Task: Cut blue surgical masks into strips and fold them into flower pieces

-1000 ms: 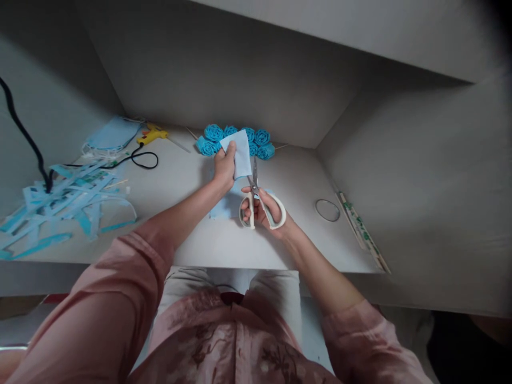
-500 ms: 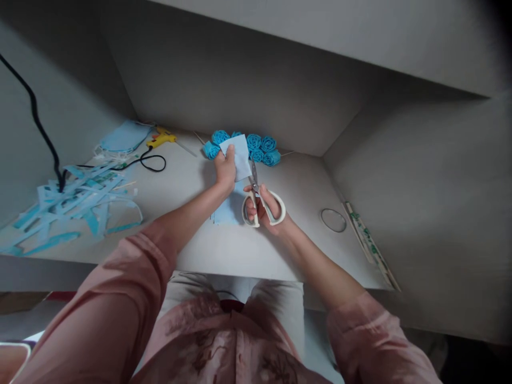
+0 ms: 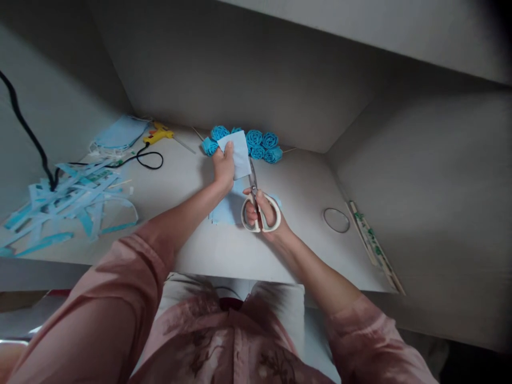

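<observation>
My left hand (image 3: 224, 164) pinches a pale blue square of fabric (image 3: 239, 154) by its left side, the thumb flat on its face. My right hand (image 3: 269, 213) holds a pair of scissors (image 3: 253, 188) with off-white handles, fingers through the loops. Its blades point away from me along the right edge of the square. Whether they touch the fabric I cannot tell. Beneath the hands, light blue sheets (image 3: 226, 209) lie on the white table, partly covered. Behind the square sit several blue rolled roses (image 3: 255, 138), some of them hidden by it.
On the left lie a heap of blue and white strips (image 3: 76, 200), a stack of face masks (image 3: 121, 133) and a yellow glue gun (image 3: 159, 133) with a black cord. A wire ring (image 3: 336, 220) and thin sticks (image 3: 372, 240) lie at right, near the side wall.
The scissor handles have come closer together, and the blades look more closed beside the square. My left hand keeps its hold on the fabric. The view has shifted slightly.
</observation>
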Available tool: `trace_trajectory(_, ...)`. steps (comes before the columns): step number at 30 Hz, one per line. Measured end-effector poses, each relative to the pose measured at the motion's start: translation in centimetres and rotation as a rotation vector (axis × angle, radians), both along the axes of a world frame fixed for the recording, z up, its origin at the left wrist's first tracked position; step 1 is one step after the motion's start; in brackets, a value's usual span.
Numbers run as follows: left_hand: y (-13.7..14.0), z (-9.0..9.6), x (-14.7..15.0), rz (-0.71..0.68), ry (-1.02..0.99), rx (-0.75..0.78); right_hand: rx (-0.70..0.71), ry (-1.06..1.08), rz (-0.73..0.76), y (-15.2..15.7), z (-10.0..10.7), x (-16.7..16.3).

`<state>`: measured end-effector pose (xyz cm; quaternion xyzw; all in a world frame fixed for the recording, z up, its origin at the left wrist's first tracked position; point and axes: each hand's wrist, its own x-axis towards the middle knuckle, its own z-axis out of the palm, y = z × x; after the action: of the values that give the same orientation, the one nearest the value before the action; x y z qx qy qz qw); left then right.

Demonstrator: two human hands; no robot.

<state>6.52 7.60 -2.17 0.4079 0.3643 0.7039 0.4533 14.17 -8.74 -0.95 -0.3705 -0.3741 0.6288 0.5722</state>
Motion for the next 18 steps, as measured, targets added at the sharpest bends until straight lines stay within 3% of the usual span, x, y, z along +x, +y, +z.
trace_trajectory(13, -0.41, 0.49, -0.26, -0.077, -0.064, -0.025, -0.047, 0.031, 0.198, -0.5, -0.12, 0.8)
trace_trajectory(18, -0.16, 0.41, -0.39, -0.064, -0.059, -0.041, 0.004, 0.005, 0.245, -0.46, -0.36, 0.9)
